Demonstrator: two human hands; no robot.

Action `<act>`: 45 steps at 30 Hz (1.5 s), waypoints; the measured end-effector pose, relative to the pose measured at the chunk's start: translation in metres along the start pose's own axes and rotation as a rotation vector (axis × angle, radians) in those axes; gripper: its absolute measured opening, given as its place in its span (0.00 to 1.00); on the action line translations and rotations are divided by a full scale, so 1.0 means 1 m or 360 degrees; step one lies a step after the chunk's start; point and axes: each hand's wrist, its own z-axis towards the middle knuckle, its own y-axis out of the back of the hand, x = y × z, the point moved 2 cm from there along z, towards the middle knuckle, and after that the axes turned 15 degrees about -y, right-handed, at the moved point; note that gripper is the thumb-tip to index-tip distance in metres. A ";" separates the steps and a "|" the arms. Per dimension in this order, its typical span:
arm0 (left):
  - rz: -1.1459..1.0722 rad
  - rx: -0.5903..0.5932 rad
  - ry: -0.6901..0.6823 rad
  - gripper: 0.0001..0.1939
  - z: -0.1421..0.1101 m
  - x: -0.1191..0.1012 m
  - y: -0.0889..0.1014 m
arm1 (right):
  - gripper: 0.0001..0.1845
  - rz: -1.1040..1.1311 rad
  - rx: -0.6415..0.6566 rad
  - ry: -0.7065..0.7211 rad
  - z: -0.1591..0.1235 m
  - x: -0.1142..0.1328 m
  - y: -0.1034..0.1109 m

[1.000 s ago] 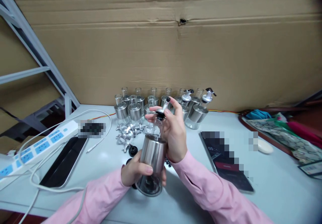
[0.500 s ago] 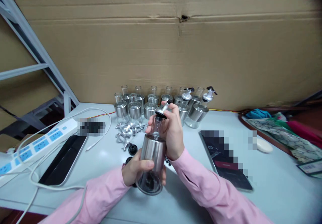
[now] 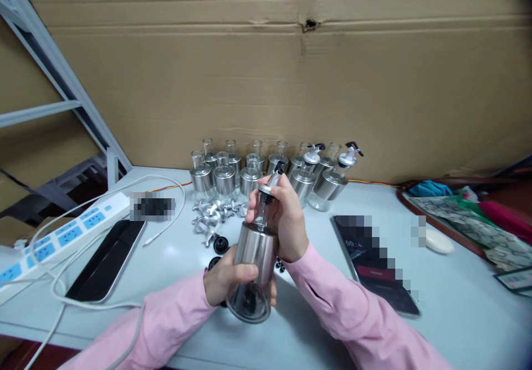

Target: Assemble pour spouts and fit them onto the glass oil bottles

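a hand could slide over the table [image 3: 322, 240] between the right grip [image 3: 292, 220] and the flat dark screen [image 3: 376, 276] to its right. past the right grip, a row of bottles [image 3: 251, 181] blocks the way. the held bottle [image 3: 255, 253] fills the gap between both grips. just past the left grip [image 3: 226, 275] sit black caps [image 3: 221, 245] and silver spouts [image 3: 214, 214]. farther left, a white cord [image 3: 100, 306] is in the way.

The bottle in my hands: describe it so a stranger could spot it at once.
Find the big cardboard backdrop and the rows of bottles standing before it on the pale table. Nearer the camera, the left hand grips the steel-banded glass bottle, with the right hand at its pourer. Unlike the others, it is hand-held, apart from the rows.
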 end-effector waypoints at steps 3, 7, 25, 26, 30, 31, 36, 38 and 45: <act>-0.0014 -0.0005 -0.0003 0.24 0.000 0.000 0.000 | 0.06 0.0000 -0.0007 -0.0011 0.000 0.000 0.000; -0.0039 -0.0008 0.0000 0.24 0.001 0.001 0.000 | 0.06 0.0016 0.0001 -0.0035 0.001 0.000 0.001; -0.0019 0.0064 -0.0002 0.24 -0.001 0.002 0.000 | 0.10 0.0144 0.0106 -0.0218 0.009 -0.003 0.004; -0.0014 0.0050 -0.0003 0.24 -0.001 0.001 0.000 | 0.11 0.0119 0.0081 -0.0207 0.009 -0.004 0.004; 0.0000 -0.0045 0.0027 0.24 -0.001 0.001 -0.001 | 0.12 -0.0052 -0.0228 0.0029 0.009 -0.005 0.008; -0.0004 -0.0069 0.0043 0.24 0.000 0.001 -0.001 | 0.13 -0.0079 -0.0324 0.0096 0.010 -0.006 0.009; -0.0046 -0.0103 0.0052 0.25 0.001 0.003 0.000 | 0.12 -0.0078 -0.0464 0.0216 0.012 -0.010 0.013; -0.0049 -0.0077 0.0034 0.25 0.001 0.003 0.000 | 0.13 -0.0063 -0.0465 0.0268 0.011 -0.010 0.014; -0.0054 -0.0048 -0.0015 0.23 0.001 0.003 0.001 | 0.21 -0.0210 -0.0486 0.0365 0.009 -0.009 0.016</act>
